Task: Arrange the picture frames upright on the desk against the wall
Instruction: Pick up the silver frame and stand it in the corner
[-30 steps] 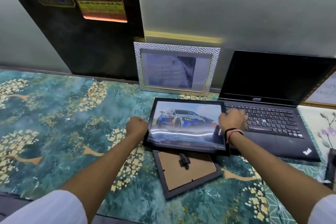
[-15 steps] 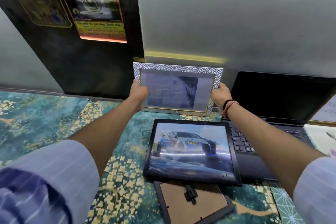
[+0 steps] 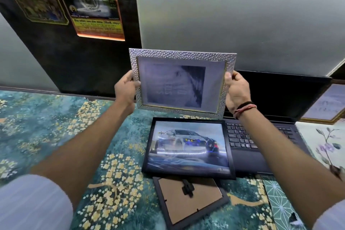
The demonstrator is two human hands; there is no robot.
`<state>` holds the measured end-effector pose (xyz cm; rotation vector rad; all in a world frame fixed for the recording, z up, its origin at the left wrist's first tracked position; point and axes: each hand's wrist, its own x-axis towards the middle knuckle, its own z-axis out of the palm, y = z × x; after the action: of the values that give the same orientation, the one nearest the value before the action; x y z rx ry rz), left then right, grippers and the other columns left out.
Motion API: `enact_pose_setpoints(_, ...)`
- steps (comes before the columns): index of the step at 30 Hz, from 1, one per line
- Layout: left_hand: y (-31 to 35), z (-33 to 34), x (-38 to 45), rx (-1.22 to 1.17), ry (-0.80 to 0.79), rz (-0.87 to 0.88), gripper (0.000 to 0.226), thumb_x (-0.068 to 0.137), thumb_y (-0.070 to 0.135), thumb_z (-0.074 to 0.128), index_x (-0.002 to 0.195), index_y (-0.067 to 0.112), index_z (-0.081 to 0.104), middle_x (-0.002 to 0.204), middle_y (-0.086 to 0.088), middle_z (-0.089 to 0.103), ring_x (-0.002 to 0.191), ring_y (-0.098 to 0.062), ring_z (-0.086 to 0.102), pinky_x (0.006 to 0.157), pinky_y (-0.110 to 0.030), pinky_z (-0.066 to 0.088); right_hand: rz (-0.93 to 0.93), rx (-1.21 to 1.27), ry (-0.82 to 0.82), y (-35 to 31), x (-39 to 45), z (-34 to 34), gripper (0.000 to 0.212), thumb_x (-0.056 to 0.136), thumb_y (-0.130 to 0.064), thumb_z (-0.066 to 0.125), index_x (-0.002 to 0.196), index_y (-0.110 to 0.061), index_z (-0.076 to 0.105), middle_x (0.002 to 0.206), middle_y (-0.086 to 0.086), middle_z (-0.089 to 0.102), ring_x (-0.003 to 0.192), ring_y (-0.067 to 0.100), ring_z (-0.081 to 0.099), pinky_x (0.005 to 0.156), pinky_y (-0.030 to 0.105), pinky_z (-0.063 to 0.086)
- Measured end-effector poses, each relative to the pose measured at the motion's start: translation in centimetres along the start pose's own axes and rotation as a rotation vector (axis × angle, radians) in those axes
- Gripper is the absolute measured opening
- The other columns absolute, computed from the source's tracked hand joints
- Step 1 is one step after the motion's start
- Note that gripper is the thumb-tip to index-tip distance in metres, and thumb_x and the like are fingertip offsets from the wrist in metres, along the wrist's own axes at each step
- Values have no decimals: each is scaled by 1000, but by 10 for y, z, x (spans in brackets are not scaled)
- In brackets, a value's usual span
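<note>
A silver hammered picture frame point(image 3: 182, 56) is held upright in the air, a little in front of the wall. My left hand point(image 3: 125, 87) grips its left edge and my right hand point(image 3: 236, 90) grips its right edge. Below it a black frame with a car picture point(image 3: 188, 148) lies flat on the desk, partly over the laptop's edge. Nearer to me a smaller black frame point(image 3: 190, 201) lies face down, its brown backing and stand clip showing.
An open black laptop point(image 3: 261, 136) stands to the right against the wall. A gold-edged frame point(image 3: 324, 106) leans at the far right. The desk has a teal floral cover point(image 3: 56, 127). Posters point(image 3: 93, 2) hang on the dark wall panel.
Both hands left the car frame, reached to the silver frame leaning on the wall, gripped its sides and lifted it up and toward me.
</note>
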<state>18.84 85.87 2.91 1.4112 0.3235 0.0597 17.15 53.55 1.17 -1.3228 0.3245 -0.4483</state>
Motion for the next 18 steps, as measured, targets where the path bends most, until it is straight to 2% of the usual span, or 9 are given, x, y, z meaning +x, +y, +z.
enact_pose_setpoints(2, -8, 2, -8, -156, 125, -48, 56, 94, -3, 60, 149, -1, 49, 153, -11, 53, 136, -21, 53, 113, -32, 41, 63, 102, 16, -6, -12, -12, 19, 92, -11, 56, 76, -16, 65, 87, 10, 62, 79, 25, 56, 77, 43, 52)
enact_pose_setpoints(4, -23, 7, -33, -278, 278, -105, 50, 95, 9, 65, 142, -1, 54, 136, -4, 59, 124, -19, 56, 104, -29, 43, 134, 206, 19, -7, -32, -28, 28, 89, -6, 52, 65, -15, 65, 81, 10, 62, 73, 25, 56, 76, 44, 51)
enact_pose_setpoints(7, -67, 12, -88, -301, 401, -269, 67, 93, 36, 70, 145, 1, 46, 134, -8, 54, 120, -21, 54, 102, -35, 44, 228, 323, 95, 2, -63, -52, 24, 96, -5, 50, 79, -12, 66, 85, 9, 66, 77, 23, 62, 85, 47, 54)
enact_pose_setpoints(8, -81, 16, -106, -356, 335, -296, 72, 88, 43, 75, 142, 3, 49, 133, -8, 58, 118, -21, 59, 101, -39, 46, 246, 363, 119, 6, -73, -62, 23, 99, -6, 48, 84, -11, 66, 89, 9, 68, 79, 22, 65, 88, 45, 55)
enact_pose_setpoints(9, -94, 24, -123, -437, 216, -278, 64, 80, 46, 81, 127, 8, 59, 117, -5, 68, 103, -16, 66, 92, -39, 49, 260, 402, 128, 9, -81, -75, 24, 100, -6, 48, 87, -11, 67, 93, 8, 69, 83, 22, 67, 92, 45, 56)
enact_pose_setpoints(11, -109, 52, -157, -603, -62, -239, 33, 85, 44, 74, 99, 16, 62, 81, 4, 70, 72, -7, 65, 74, -30, 47, 295, 459, 138, 15, -94, -104, 23, 96, -10, 54, 81, -13, 72, 99, 10, 71, 95, 26, 67, 106, 54, 47)
enact_pose_setpoints(14, -116, 96, -205, -663, -208, -210, 26, 106, 27, 50, 130, 20, 57, 128, -2, 71, 116, -17, 64, 105, -36, 43, 341, 606, 130, 20, -107, -146, 28, 101, -12, 47, 80, -12, 66, 95, 9, 74, 101, 27, 67, 111, 55, 39)
enact_pose_setpoints(15, -118, 110, -217, -644, -205, -201, 24, 106, 21, 50, 128, 23, 57, 131, -1, 69, 119, -18, 61, 108, -39, 38, 340, 577, 152, 21, -110, -164, 24, 100, -18, 48, 83, -14, 64, 93, 5, 75, 101, 24, 67, 113, 55, 38)
enact_pose_setpoints(18, -124, 148, -246, -643, -183, -226, 21, 105, 5, 49, 108, 23, 59, 103, 2, 73, 95, -14, 65, 102, -37, 44, 363, 538, 161, 18, -115, -221, 16, 94, -30, 53, 94, -18, 62, 84, -4, 78, 92, 18, 69, 109, 56, 42)
